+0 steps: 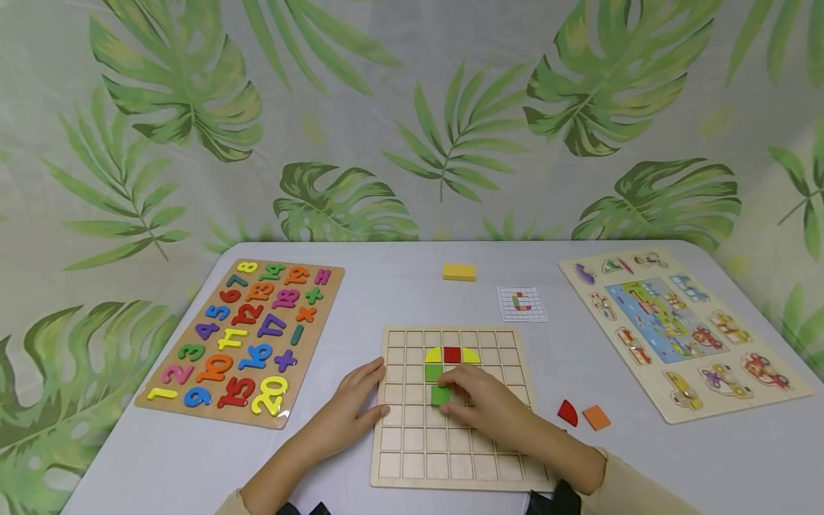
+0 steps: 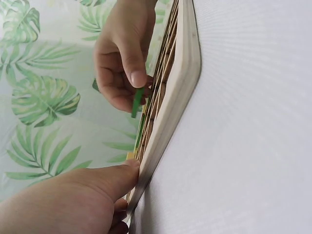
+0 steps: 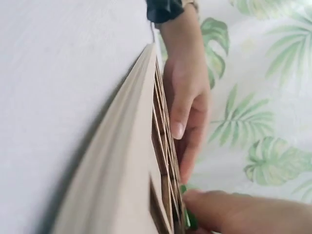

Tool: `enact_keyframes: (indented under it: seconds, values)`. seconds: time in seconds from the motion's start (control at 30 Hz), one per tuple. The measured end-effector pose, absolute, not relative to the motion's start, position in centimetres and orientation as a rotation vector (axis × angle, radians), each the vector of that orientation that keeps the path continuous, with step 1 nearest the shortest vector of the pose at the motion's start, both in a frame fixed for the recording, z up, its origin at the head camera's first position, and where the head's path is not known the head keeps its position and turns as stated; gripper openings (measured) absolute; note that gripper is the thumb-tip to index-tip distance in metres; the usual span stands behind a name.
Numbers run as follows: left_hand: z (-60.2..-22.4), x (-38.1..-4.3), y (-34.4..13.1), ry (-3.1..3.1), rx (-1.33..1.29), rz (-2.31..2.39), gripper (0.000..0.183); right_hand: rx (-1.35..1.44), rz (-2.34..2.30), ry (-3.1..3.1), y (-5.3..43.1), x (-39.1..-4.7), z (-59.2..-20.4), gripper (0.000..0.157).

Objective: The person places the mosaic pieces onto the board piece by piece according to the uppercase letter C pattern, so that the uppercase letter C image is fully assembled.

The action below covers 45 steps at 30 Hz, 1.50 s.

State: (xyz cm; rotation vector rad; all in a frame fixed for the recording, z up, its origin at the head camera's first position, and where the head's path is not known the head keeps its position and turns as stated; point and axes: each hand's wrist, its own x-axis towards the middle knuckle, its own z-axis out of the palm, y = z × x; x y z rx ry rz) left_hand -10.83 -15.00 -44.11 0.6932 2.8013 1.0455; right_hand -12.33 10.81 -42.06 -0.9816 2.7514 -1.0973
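A wooden grid board (image 1: 412, 458) lies in the middle of the table. My right hand (image 1: 487, 399) is over its centre, pinching a green square tile (image 1: 440, 395) between thumb and fingers. In the left wrist view this green tile (image 2: 137, 103) is tilted, its edge close to the grid. Another green square (image 1: 433, 373) sits in a cell above it. Along a higher row are a red square (image 1: 453, 355) and yellow quarter-round pieces (image 1: 434, 355) (image 1: 471, 355) on either side. My left hand (image 1: 347, 411) rests against the board's left edge, thumb and fingertips touching it.
A number puzzle board (image 1: 292, 365) lies left, a picture puzzle board (image 1: 650, 393) right. Behind the grid are a small pattern card (image 1: 522, 305) and a yellow block (image 1: 459, 272). A red quarter-round piece (image 1: 567, 413) and an orange square (image 1: 596, 418) lie right of the grid.
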Motion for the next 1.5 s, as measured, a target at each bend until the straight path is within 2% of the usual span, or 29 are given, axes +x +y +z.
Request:
enact_keyframes:
  seconds: [0.3,0.77,0.87,1.17,1.5]
  values:
    - [-44.1,-10.7,-15.0,2.796,0.680,1.048,0.061,-0.977,-1.106,2.771,10.5,-13.0,-43.1,0.027]
    - [-43.9,-10.7,-15.0,2.775,0.660,1.064,0.062,-0.943,-1.148,2.743,10.1,-12.8,-42.9,0.017]
    - [-44.0,-10.7,-15.0,2.776,0.656,1.063,0.062,-0.946,-1.102,2.737,10.2,-12.7,-42.7,0.021]
    - [-44.0,-10.7,-14.9,2.772,0.654,1.064,0.062,-0.810,-1.123,2.639,12.0,-11.8,-40.2,0.046]
    - [-44.0,-10.9,-14.9,2.784,0.651,1.039,0.062,-0.902,-1.131,2.859,17.9,-10.2,-38.0,0.044]
